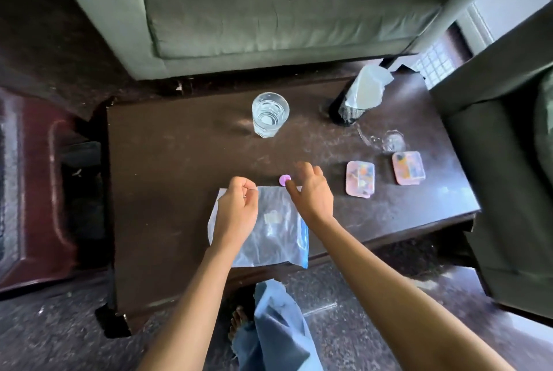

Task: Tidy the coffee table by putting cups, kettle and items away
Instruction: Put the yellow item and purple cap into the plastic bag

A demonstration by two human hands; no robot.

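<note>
A clear plastic zip bag [275, 236] with a blue edge lies flat at the near edge of the dark wooden coffee table [179, 161]. My left hand [238, 209] pinches the bag's far left corner with curled fingers. My right hand [311, 191] hovers at the bag's far right corner, fingers spread, its fingertip touching a small purple disc [283, 179] on the table. A glass of water [270, 114] stands further back. Two pinkish square coasters [360, 179] [408, 171] lie to the right.
A black holder with white tissue [359, 95] stands at the table's back right, with a small clear glass piece [393, 140] near it. A grey sofa [269, 5] sits behind the table, an armchair [502, 161] to the right, a dark red stool [33, 191] to the left.
</note>
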